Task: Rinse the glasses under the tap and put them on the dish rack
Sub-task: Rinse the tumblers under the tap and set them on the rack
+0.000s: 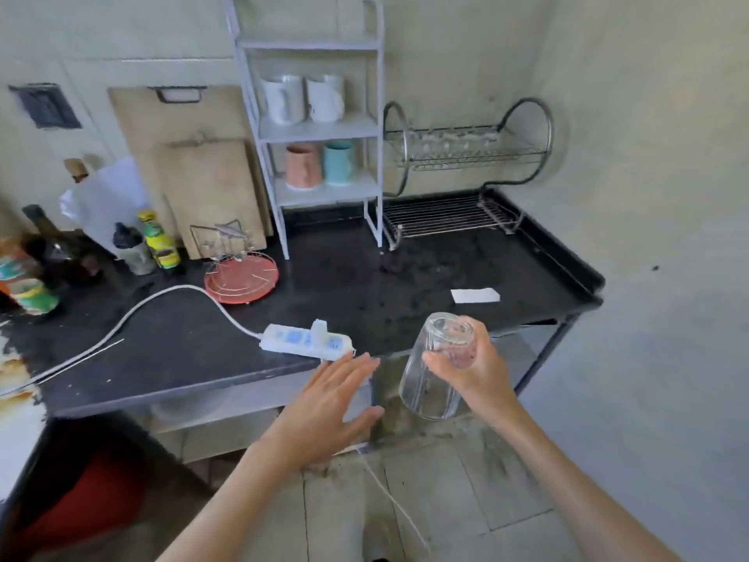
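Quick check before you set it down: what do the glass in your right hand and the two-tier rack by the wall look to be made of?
The glass, held by the right hand, looks like clear glass: the hand and floor show through it, though clear plastic is possible. The dish rack looks like polished metal wire, probably steel: thin, shiny silver bars and curved hoops.

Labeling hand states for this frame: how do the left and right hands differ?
The left hand is flat with straight, spread fingers and holds nothing; the right hand curls round a clear glass. The left hand faces palm down near the counter edge; the right hand is raised a little higher, tilting the glass with its base up and its mouth down. Both are bare and sit in front of the black counter, short of the dish rack.
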Motion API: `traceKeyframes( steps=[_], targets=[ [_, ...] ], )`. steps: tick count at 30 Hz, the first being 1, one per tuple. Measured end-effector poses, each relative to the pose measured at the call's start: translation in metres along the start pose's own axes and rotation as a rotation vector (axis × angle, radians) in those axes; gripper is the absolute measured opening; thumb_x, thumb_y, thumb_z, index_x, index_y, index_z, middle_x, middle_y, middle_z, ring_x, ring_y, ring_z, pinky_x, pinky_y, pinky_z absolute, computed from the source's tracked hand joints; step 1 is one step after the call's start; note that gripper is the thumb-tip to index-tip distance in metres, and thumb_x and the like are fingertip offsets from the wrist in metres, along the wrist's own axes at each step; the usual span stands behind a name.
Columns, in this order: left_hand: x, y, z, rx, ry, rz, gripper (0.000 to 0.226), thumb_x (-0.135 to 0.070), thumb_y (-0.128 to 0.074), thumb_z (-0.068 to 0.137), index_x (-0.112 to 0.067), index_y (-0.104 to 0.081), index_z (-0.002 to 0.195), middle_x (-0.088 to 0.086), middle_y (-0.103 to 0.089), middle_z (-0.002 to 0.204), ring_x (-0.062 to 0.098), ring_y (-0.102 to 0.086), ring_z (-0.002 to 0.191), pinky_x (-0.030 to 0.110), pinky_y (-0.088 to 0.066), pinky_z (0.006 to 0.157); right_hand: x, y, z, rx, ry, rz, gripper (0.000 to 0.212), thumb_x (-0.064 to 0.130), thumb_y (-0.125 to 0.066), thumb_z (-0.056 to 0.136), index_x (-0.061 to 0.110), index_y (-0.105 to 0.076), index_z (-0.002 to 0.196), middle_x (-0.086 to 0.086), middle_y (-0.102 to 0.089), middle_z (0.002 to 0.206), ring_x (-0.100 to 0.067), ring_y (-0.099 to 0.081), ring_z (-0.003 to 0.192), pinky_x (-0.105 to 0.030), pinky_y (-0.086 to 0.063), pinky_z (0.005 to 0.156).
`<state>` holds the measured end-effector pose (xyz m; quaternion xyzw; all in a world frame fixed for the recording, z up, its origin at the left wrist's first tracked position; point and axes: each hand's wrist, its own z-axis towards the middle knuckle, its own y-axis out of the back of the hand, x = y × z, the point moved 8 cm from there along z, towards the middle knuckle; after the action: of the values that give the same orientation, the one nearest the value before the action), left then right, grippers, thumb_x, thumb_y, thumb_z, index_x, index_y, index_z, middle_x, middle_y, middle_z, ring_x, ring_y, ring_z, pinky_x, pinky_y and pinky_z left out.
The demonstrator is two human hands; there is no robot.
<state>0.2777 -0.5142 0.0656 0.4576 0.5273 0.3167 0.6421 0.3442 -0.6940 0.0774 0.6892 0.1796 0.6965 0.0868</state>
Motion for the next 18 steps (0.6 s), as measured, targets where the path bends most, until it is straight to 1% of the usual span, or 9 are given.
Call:
traceKeyframes(
  steps=[2, 4, 6, 8, 10, 12, 15, 16, 18],
  targets=[
    [-0.009, -0.006, 0.041, 0.017, -0.044, -0.001, 0.085, -0.076, -0.005, 0.073, -0.034, -0.011, 0.146, -0.02, -0.006, 0.151, -0.002, 0.006, 0.139, 0.021, 0.009, 0.113, -0.008, 0.027, 0.026, -0.048, -0.014, -0.016, 0.075, 0.057, -0.071, 0.055, 0.03, -0.045, 0.12, 0.012, -0.062, 0.108, -0.009, -0.06, 0.102, -0.04, -0.048, 0.094],
    [-0.01, -0.01, 0.085, 0.001, -0.083, 0.03, 0.097, -0.083, 0.007, 0.067, -0.032, -0.015, 0.146, -0.013, -0.014, 0.154, 0.004, -0.001, 0.142, 0.028, 0.003, 0.115, -0.014, 0.05, 0.058, -0.077, -0.007, -0.033, 0.071, 0.053, -0.071, 0.058, 0.03, -0.045, 0.119, 0.013, -0.061, 0.108, -0.01, -0.059, 0.101, -0.039, -0.048, 0.093],
    [-0.005, -0.011, 0.13, -0.031, -0.09, 0.068, 0.1, -0.082, 0.011, 0.066, -0.03, -0.016, 0.146, -0.009, -0.017, 0.155, 0.008, -0.004, 0.143, 0.03, 0.002, 0.116, -0.019, 0.067, 0.095, -0.096, 0.0, -0.04, 0.067, 0.047, -0.073, 0.062, 0.032, -0.043, 0.121, 0.015, -0.059, 0.108, -0.007, -0.058, 0.101, -0.036, -0.048, 0.092],
    [-0.003, -0.009, 0.171, -0.032, -0.09, 0.09, 0.097, -0.08, 0.009, 0.068, -0.029, -0.016, 0.147, -0.008, -0.016, 0.155, 0.01, -0.003, 0.144, 0.03, 0.002, 0.115, -0.024, 0.083, 0.13, -0.109, -0.004, -0.037, 0.064, 0.037, -0.078, 0.07, 0.031, -0.043, 0.123, 0.02, -0.058, 0.104, 0.002, -0.057, 0.097, -0.025, -0.048, 0.086],
    [-0.002, -0.007, 0.208, -0.029, -0.085, 0.098, 0.093, -0.078, 0.006, 0.07, -0.028, -0.015, 0.147, -0.008, -0.015, 0.155, 0.011, -0.003, 0.144, 0.031, 0.003, 0.114, -0.027, 0.095, 0.162, -0.098, 0.003, -0.052, 0.062, 0.03, -0.077, 0.075, 0.03, -0.041, 0.126, 0.025, -0.055, 0.101, 0.008, -0.054, 0.093, -0.014, -0.043, 0.078],
    [-0.001, -0.005, 0.242, -0.01, -0.073, 0.12, 0.09, -0.077, 0.002, 0.073, -0.029, -0.014, 0.147, -0.007, -0.013, 0.156, 0.012, -0.001, 0.144, 0.031, 0.005, 0.113, -0.031, 0.105, 0.193, -0.079, 0.007, -0.074, 0.066, 0.03, -0.077, 0.075, 0.03, -0.039, 0.129, 0.023, -0.054, 0.103, 0.007, -0.053, 0.094, -0.018, -0.042, 0.082],
    [0.006, -0.011, 0.285, 0.042, -0.031, 0.159, 0.081, -0.072, -0.009, 0.077, -0.031, -0.01, 0.147, -0.008, -0.007, 0.156, 0.011, 0.004, 0.144, 0.031, 0.008, 0.112, -0.04, 0.115, 0.236, -0.04, 0.01, -0.084, 0.074, 0.04, -0.078, 0.068, 0.031, -0.039, 0.13, 0.016, -0.055, 0.114, 0.0, -0.055, 0.1, -0.027, -0.044, 0.092],
    [0.01, -0.014, 0.298, 0.054, -0.012, 0.161, 0.081, -0.072, -0.009, 0.077, -0.031, -0.01, 0.147, -0.009, -0.006, 0.157, 0.011, 0.006, 0.144, 0.031, 0.009, 0.113, -0.044, 0.117, 0.251, -0.03, 0.016, -0.09, 0.075, 0.041, -0.078, 0.066, 0.032, -0.038, 0.129, 0.014, -0.055, 0.118, -0.003, -0.054, 0.105, -0.028, -0.044, 0.094],
    [0.019, -0.022, 0.321, 0.076, 0.026, 0.18, 0.084, -0.073, -0.003, 0.075, -0.03, -0.009, 0.147, -0.008, -0.004, 0.157, 0.012, 0.008, 0.144, 0.032, 0.009, 0.113, -0.053, 0.119, 0.284, 0.009, 0.027, -0.102, 0.074, 0.036, -0.08, 0.069, 0.031, -0.038, 0.13, 0.01, -0.054, 0.121, -0.007, -0.052, 0.112, -0.028, -0.043, 0.096]
  ],
)
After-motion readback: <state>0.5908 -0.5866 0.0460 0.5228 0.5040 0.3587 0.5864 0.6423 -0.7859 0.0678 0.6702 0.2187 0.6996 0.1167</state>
